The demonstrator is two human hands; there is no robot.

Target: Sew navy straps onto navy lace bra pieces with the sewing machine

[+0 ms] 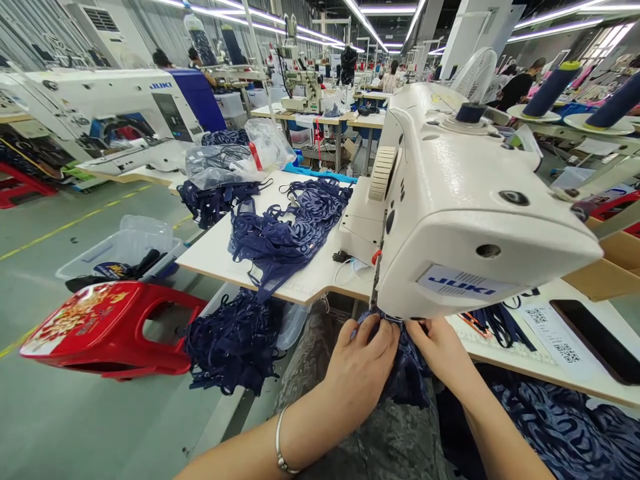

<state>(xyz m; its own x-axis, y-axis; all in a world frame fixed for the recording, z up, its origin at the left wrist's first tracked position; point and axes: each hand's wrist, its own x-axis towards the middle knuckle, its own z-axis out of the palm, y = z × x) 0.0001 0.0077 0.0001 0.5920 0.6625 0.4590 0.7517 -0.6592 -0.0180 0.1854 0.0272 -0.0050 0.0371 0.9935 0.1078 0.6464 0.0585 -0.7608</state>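
Observation:
Beneath the head of a white sewing machine (pixel 480 220), my left hand (pixel 363 367) presses a navy lace garment (pixel 407 373) with bent fingers. On the garment's other side my right hand (pixel 443 350) pinches its edge between thumb and fingers, close to the machine head. The garment hangs down between my wrists over my lap. The machine head hides the needle area and the upper edge of the cloth. A pile of navy lace garments with thin straps (pixel 295 230) lies on the white table (pixel 210 257) left of the machine.
More navy straps (pixel 235 340) spill beside a red plastic stool (pixel 105 327). A clear bin (pixel 125 247) stands behind it. At right are a phone (pixel 597 337), a printed paper sheet (pixel 563 340), and patterned navy cloth (pixel 565 420) below. Another machine (pixel 120 100) stands at far left.

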